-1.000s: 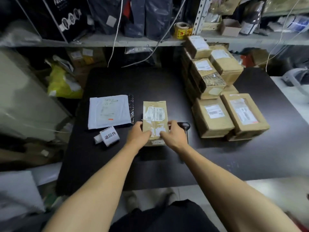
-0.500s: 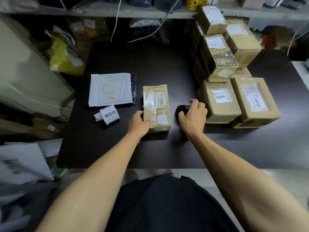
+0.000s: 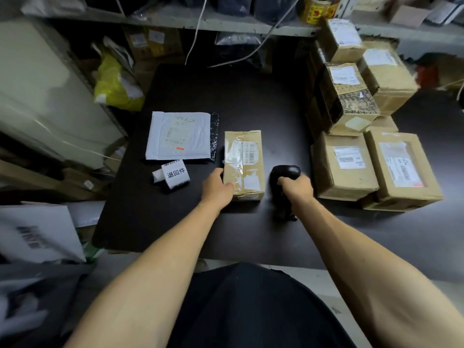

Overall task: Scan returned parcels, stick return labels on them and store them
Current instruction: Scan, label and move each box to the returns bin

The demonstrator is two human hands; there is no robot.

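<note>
A narrow cardboard parcel with a barcode label lies lengthwise in the middle of the black table. My left hand holds its near left corner, thumb on top. Just right of the parcel, my right hand grips a black handheld scanner, whose head points away from me. A roll of white return labels printed with black characters lies to the left of the parcel. Behind the roll lies a flat white mailer.
Several labelled cardboard boxes are stacked along the table's right side. A shelf with dark bags and a yellow tape roll runs across the back. A yellow bag sits at back left; white mailers lie at lower left.
My right hand left the parcel's near end, moved right to the scanner and closed round its handle. My left hand stayed on the parcel. The camera tilted down.
</note>
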